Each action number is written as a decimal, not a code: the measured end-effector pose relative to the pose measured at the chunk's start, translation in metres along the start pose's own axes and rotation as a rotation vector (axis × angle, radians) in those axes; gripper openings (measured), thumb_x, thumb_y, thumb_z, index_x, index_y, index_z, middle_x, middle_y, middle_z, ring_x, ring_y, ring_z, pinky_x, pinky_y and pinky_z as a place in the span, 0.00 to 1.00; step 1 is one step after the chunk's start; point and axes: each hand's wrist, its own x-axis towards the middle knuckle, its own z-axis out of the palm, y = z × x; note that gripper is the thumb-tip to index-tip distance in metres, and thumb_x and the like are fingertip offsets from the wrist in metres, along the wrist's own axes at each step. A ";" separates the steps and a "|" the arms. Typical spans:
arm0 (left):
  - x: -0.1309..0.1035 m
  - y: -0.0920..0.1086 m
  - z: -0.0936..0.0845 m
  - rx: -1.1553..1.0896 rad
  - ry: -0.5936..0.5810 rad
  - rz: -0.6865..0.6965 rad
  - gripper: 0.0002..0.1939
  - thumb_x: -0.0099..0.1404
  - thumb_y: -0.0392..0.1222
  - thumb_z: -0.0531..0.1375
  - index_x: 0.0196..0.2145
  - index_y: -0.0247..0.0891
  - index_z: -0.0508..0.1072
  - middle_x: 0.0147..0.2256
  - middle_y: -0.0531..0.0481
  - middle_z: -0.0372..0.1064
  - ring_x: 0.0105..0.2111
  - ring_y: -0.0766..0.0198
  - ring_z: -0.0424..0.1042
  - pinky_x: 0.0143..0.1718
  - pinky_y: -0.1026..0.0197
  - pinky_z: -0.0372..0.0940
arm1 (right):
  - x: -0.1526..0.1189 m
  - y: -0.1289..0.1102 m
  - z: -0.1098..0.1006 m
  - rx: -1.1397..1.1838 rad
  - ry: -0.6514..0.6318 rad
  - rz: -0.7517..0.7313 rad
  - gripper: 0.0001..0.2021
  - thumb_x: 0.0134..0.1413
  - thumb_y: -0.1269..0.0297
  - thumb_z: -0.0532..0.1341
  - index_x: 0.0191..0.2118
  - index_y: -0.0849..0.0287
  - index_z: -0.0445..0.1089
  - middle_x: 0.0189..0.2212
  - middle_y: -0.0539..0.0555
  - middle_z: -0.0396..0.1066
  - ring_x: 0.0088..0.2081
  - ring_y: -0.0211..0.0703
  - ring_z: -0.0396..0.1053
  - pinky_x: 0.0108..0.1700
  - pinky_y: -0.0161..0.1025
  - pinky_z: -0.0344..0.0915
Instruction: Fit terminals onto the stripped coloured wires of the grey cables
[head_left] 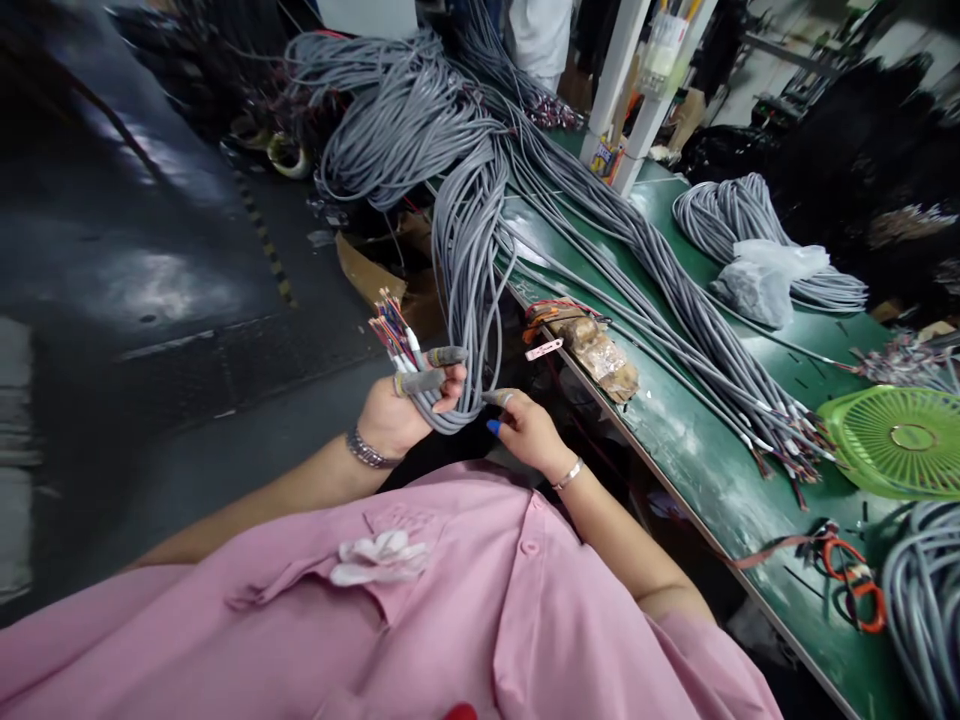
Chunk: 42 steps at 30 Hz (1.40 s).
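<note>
My left hand [405,410] grips a bundle of grey cables [469,270] that hangs down from the green bench. The cables' stripped ends with coloured wires [390,335] stick up above its fingers, and two of those fingers wear grey finger cots. To the right, my right hand [525,430] holds the lower loop of the same bundle with thumb and fingers. Both wrists wear bracelets. My pink shirt fills the lower part of the view.
The green bench [697,450] runs from the upper middle to the lower right. It carries more grey cable bundles [660,280], a coil under a plastic bag [765,270], a green fan grille [900,440] and orange clips [847,570]. A large cable pile [390,120] lies behind, above the dark floor [135,250].
</note>
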 end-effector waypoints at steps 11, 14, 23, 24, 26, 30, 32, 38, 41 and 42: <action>0.002 -0.007 -0.008 0.192 -0.075 -0.017 0.13 0.56 0.32 0.65 0.40 0.31 0.78 0.32 0.44 0.76 0.29 0.62 0.75 0.33 0.61 0.71 | 0.012 -0.001 0.014 -0.494 -0.027 -0.065 0.02 0.55 0.66 0.61 0.35 0.57 0.68 0.32 0.54 0.69 0.36 0.43 0.65 0.39 0.37 0.60; 0.001 -0.006 -0.017 0.264 -0.022 -0.034 0.14 0.55 0.33 0.66 0.41 0.32 0.78 0.36 0.41 0.78 0.36 0.58 0.77 0.39 0.58 0.72 | 0.005 0.003 0.007 -0.528 0.038 -0.058 0.04 0.57 0.66 0.59 0.38 0.57 0.68 0.34 0.54 0.69 0.37 0.45 0.65 0.39 0.38 0.60; 0.012 0.019 -0.042 0.303 0.071 0.134 0.13 0.56 0.39 0.66 0.37 0.28 0.79 0.32 0.40 0.77 0.14 0.76 0.61 0.14 0.72 0.55 | -0.009 0.028 0.002 -0.385 0.168 0.032 0.07 0.61 0.67 0.54 0.40 0.58 0.69 0.34 0.55 0.69 0.37 0.44 0.66 0.40 0.38 0.62; 0.015 0.020 -0.038 0.274 0.070 0.144 0.13 0.55 0.39 0.66 0.37 0.28 0.79 0.34 0.39 0.77 0.15 0.76 0.61 0.13 0.72 0.55 | -0.009 0.030 0.005 -0.363 0.155 0.028 0.07 0.61 0.67 0.55 0.40 0.57 0.69 0.34 0.55 0.70 0.37 0.44 0.67 0.40 0.37 0.62; 0.022 0.017 -0.026 0.251 0.059 0.144 0.12 0.53 0.38 0.67 0.36 0.29 0.79 0.37 0.36 0.77 0.18 0.72 0.67 0.13 0.72 0.53 | -0.008 0.033 0.011 -0.335 0.124 0.019 0.07 0.61 0.67 0.56 0.40 0.57 0.70 0.34 0.55 0.70 0.37 0.43 0.67 0.40 0.37 0.63; 0.032 0.003 -0.001 0.268 0.016 0.097 0.11 0.54 0.40 0.67 0.34 0.31 0.78 0.36 0.39 0.77 0.21 0.70 0.70 0.14 0.72 0.53 | -0.007 0.035 0.019 -0.310 0.073 0.028 0.09 0.59 0.68 0.56 0.44 0.56 0.71 0.37 0.55 0.73 0.40 0.43 0.69 0.43 0.37 0.64; 0.035 -0.003 0.006 0.307 0.013 0.078 0.11 0.54 0.42 0.68 0.32 0.31 0.77 0.30 0.42 0.76 0.18 0.72 0.66 0.14 0.72 0.53 | -0.008 0.035 0.020 -0.293 0.045 0.031 0.11 0.58 0.70 0.57 0.45 0.55 0.71 0.40 0.55 0.74 0.42 0.43 0.70 0.46 0.37 0.65; 0.032 -0.022 0.012 0.556 0.020 -0.020 0.11 0.52 0.43 0.69 0.26 0.31 0.76 0.19 0.48 0.71 0.14 0.74 0.58 0.14 0.70 0.50 | -0.013 0.034 0.012 -0.063 0.017 0.006 0.20 0.52 0.77 0.57 0.51 0.55 0.69 0.49 0.56 0.71 0.49 0.44 0.68 0.53 0.41 0.64; 0.028 -0.034 0.015 0.744 -0.058 -0.080 0.11 0.52 0.44 0.68 0.22 0.32 0.76 0.16 0.50 0.68 0.13 0.73 0.55 0.14 0.68 0.49 | -0.013 0.026 -0.001 0.167 0.157 0.102 0.15 0.57 0.72 0.55 0.48 0.56 0.71 0.43 0.55 0.72 0.43 0.42 0.70 0.48 0.41 0.67; 0.027 -0.038 0.017 0.797 -0.082 -0.101 0.11 0.52 0.44 0.68 0.21 0.32 0.75 0.15 0.51 0.66 0.13 0.73 0.54 0.14 0.68 0.48 | -0.013 0.022 -0.006 0.289 0.187 0.152 0.13 0.60 0.67 0.54 0.48 0.56 0.71 0.40 0.54 0.73 0.38 0.41 0.70 0.43 0.39 0.68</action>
